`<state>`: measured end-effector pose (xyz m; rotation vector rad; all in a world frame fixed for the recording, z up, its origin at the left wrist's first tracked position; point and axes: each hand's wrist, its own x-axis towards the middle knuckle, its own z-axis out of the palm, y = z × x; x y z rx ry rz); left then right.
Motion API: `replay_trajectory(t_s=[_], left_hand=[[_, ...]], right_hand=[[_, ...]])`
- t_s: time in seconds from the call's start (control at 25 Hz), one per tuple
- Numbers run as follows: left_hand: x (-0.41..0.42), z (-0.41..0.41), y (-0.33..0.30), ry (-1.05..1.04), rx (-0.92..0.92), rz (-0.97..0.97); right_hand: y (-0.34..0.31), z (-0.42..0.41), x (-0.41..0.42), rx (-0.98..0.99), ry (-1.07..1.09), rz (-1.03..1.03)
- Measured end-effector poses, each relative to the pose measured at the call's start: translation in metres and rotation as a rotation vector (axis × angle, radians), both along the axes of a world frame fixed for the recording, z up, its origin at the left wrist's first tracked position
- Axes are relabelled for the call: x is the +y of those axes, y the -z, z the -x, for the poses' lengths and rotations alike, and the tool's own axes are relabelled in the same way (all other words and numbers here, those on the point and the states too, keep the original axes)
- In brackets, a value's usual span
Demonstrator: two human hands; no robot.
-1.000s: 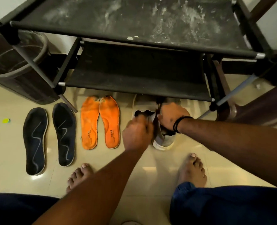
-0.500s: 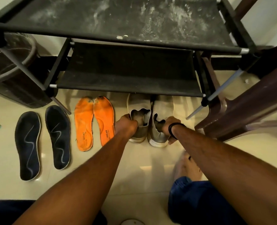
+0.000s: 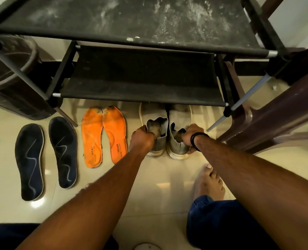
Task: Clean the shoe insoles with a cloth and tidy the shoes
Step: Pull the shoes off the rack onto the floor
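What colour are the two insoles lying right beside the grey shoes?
Orange insoles, with dark printed lettering near the heels; seen in the head view.

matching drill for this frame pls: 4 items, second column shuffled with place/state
Items:
1. orange insoles
2. dark insoles
3. grey shoes
4. bin

Place/state:
A. far left, behind the rack's leg
B. flat on the floor, leftmost pair
C. gripped at the heels, toes under the rack's bottom shelf
D. flat on the floor, just left of the shoes

Pairs: 1-D, 2-B, 3-C, 4-A
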<state>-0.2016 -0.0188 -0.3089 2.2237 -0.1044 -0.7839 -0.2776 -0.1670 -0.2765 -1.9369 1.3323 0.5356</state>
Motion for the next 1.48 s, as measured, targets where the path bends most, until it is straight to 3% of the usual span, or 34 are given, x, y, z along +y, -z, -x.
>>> replay_trajectory(t_s=[0.32,0.68,0.92,1.2,1.4,1.48], left_hand=[[0.001,0.000,0.000,0.001,0.009,-0.012],[0.000,-0.006,-0.032,-0.050,-0.228,-0.060],[0.005,-0.005,-0.076,-0.045,-0.266,-0.045],[0.040,-0.018,-0.132,-0.163,-0.346,0.070],[0.093,-0.029,-0.139,-0.319,-0.358,0.073],[0.118,-0.035,-0.127,-0.417,-0.318,-0.013]], right_hand=[[-0.003,-0.003,-0.001,0.008,-0.050,0.037],[-0.034,-0.030,0.016,-0.034,-0.498,0.541],[-0.084,-0.043,0.045,-0.124,-0.626,0.554],[-0.144,-0.060,0.088,-0.393,-0.641,0.493],[-0.146,-0.075,0.137,-0.530,-0.692,0.360],[-0.132,-0.083,0.162,-0.564,-0.716,0.285]])
